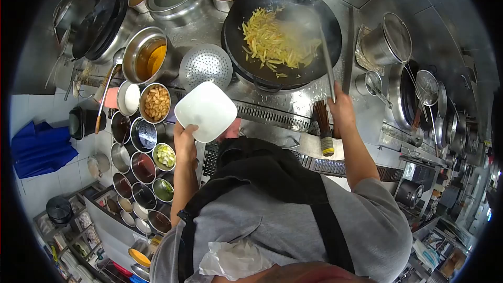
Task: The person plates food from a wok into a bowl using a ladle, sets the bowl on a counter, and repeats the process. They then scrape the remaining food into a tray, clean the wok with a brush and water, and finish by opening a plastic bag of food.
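My left hand (186,140) grips the near rim of an empty white square bowl (206,111), thumb over its edge. Closed round the metal handle of a long utensil (326,57) is my right hand (341,109), at the near right of the wok. The utensil reaches into the large black wok (325,26); its far end is blurred by steam. Yellow strips of food (267,39) lie across the wok's left and middle. Left of the wok, a round perforated strainer (206,67) sits just beyond the bowl.
A pot of orange liquid (152,58) and a ladle (107,86) are at the left, above several ingredient tins (144,167). A bamboo brush (324,131) lies near my right forearm. Right of the wok stand a pot with a sieve (385,42) and a small metal cup (367,84).
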Motion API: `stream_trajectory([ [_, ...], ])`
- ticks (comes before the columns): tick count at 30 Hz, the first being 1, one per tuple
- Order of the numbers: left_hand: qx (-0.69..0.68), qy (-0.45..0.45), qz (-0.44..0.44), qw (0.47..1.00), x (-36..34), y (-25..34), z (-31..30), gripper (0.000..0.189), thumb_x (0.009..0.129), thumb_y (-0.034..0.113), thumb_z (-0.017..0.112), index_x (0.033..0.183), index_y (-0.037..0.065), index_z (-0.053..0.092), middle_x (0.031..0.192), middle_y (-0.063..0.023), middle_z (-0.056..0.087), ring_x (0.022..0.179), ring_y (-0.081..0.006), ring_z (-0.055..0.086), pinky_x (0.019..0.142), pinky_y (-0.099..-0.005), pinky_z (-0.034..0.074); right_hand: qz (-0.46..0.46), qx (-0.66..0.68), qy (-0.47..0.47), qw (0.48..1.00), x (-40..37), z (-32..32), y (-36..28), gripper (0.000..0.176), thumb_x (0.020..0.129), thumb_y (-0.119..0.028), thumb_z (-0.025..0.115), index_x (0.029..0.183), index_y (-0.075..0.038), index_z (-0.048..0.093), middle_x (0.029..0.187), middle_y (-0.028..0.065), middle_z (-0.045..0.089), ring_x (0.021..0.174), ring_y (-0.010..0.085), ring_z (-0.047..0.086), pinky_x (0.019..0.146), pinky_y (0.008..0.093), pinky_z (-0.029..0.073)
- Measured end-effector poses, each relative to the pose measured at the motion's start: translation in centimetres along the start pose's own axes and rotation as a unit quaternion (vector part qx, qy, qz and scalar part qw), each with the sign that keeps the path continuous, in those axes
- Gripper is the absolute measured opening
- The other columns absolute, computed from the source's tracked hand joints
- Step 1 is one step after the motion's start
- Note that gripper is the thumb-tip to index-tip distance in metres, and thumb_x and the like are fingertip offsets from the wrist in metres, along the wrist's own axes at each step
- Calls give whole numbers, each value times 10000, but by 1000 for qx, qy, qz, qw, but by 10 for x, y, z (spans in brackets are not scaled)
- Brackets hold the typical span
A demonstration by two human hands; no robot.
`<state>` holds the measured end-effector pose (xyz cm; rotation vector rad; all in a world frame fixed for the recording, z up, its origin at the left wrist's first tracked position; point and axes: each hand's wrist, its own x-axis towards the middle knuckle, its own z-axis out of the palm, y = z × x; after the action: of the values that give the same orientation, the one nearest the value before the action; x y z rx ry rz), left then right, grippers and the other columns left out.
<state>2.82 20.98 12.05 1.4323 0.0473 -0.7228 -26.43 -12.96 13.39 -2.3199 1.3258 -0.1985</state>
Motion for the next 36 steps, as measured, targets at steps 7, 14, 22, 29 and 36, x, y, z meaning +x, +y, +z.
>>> stream_trajectory([
  [7, 19, -46, 45, 998, 11, 12, 16, 463, 696, -29, 510, 1157, -72, 519, 1075, -134, 618, 977, -223, 591, 862, -302, 443, 172, 540, -185, 803, -32, -2, -50, 412, 798, -81, 600, 1180, 33, 494, 672, 30, 530, 442, 118, 496, 360, 261, 397],
  [14, 3, -67, -5, 998, 21, 14, 17, 384, 792, 17, 539, 1166, -68, 516, 1088, -145, 613, 955, -211, 604, 846, -302, 464, 171, 557, -178, 793, -54, -7, -56, 319, 818, -89, 573, 1105, 34, 511, 687, 46, 536, 434, 119, 494, 348, 266, 397],
  [22, 56, -70, 50, 995, 27, 18, 25, 376, 807, 28, 548, 1170, -61, 512, 1087, -147, 612, 944, -209, 608, 805, -305, 489, 63, 298, -136, 943, -64, 3, -40, 495, 797, -91, 569, 1285, -39, 505, 642, 101, 559, 489, 167, 558, 465, 320, 455],
  [29, 26, -61, 17, 998, 27, 15, 22, 368, 802, 30, 554, 1154, -67, 514, 1073, -154, 615, 925, -217, 619, 784, -310, 500, -10, 30, -32, 999, -54, -37, -28, 567, 791, -101, 597, 1328, -8, 439, 846, 287, 614, 795, 435, 606, 710, 463, 472],
  [36, 19, -53, 38, 998, 35, 7, 18, 364, 797, 26, 558, 1145, -71, 515, 1064, -158, 618, 921, -216, 623, 776, -313, 507, 43, 146, -55, 987, -67, -26, -43, 557, 796, -100, 566, 1327, 15, 442, 715, 172, 606, 500, 194, 576, 496, 343, 471],
])
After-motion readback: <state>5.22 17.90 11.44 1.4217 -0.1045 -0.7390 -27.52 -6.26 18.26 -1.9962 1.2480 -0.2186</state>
